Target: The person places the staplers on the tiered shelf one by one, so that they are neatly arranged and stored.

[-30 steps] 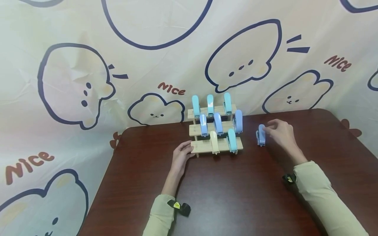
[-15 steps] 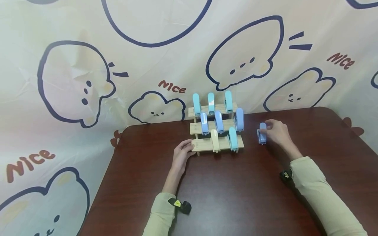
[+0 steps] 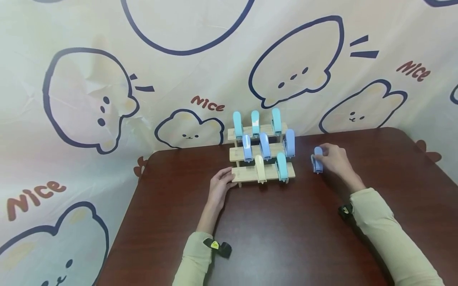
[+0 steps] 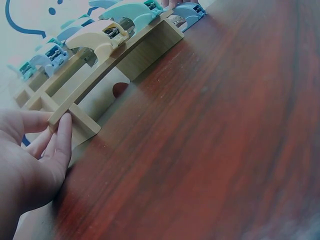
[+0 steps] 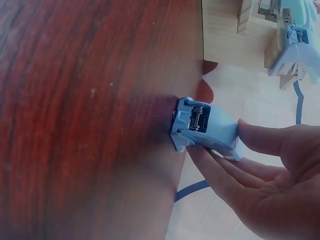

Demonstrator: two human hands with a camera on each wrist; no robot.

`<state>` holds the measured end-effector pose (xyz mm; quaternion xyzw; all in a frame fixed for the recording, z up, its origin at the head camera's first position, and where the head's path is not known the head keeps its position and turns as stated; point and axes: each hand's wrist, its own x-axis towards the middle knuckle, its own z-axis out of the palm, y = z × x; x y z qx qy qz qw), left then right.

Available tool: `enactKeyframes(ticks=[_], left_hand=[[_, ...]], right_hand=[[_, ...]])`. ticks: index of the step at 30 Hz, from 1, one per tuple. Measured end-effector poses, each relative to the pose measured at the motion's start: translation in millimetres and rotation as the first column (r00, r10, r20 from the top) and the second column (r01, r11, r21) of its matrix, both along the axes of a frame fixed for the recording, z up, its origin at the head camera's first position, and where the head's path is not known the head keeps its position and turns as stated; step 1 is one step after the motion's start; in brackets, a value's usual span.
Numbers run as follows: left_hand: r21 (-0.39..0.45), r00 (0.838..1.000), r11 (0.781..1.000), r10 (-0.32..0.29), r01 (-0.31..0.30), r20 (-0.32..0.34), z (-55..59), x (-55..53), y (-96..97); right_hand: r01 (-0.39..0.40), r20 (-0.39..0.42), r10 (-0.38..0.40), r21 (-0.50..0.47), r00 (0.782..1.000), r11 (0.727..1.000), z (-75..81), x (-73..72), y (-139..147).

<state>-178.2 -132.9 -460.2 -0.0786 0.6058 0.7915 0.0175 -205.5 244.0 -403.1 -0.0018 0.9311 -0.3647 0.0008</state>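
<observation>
My right hand [image 3: 335, 161] holds a blue stapler [image 3: 317, 159] between thumb and fingers, to the right of a three-tier wooden rack [image 3: 245, 174]. In the right wrist view the stapler [image 5: 207, 125] shows a spring at its hinged end, and that end is right at the tabletop. With thumb above and fingers below, my left hand [image 4: 37, 150] pinches the left end of the rack's lowest board. A cream stapler [image 3: 260, 169] and a turquoise stapler [image 3: 281, 167] stand on that board. Blue staplers [image 3: 264, 146] fill the middle tier, and turquoise staplers [image 3: 255, 124] stand on the top one.
The rack stands near the back edge of a dark reddish-brown table [image 3: 279, 238]. Behind it hangs a pale cloth backdrop [image 3: 200, 79] with cartoon outlines. Dark cameras are strapped at both wrists, over light green sleeves [image 3: 393, 234].
The right hand has closed further around the blue stapler, which has tilted slightly. The left hand keeps its place on the rack. The head view has shifted a little.
</observation>
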Motion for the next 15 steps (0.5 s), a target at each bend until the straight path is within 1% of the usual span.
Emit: enactKeyframes(ticks=[3, 10, 15], left_hand=[[0.000, 1.000, 1.000, -0.007, 0.007, -0.003, 0.3, -1.1, -0.5], [-0.026, 1.000, 1.000, -0.008, 0.008, 0.011, -1.5, 2.6, -2.4], [-0.024, 1.000, 1.000, -0.016, 0.016, -0.002, -1.8, -0.4, -1.6]], right_hand=[[-0.002, -0.005, 0.002, 0.007, 1.000, 1.000, 0.7, -0.6, -1.0], [-0.024, -0.017, 0.025, 0.025, 1.000, 0.999, -3.7, -2.3, -2.0], [-0.024, -0.018, 0.024, 0.026, 1.000, 0.999, -1.5, -3.0, -1.1]])
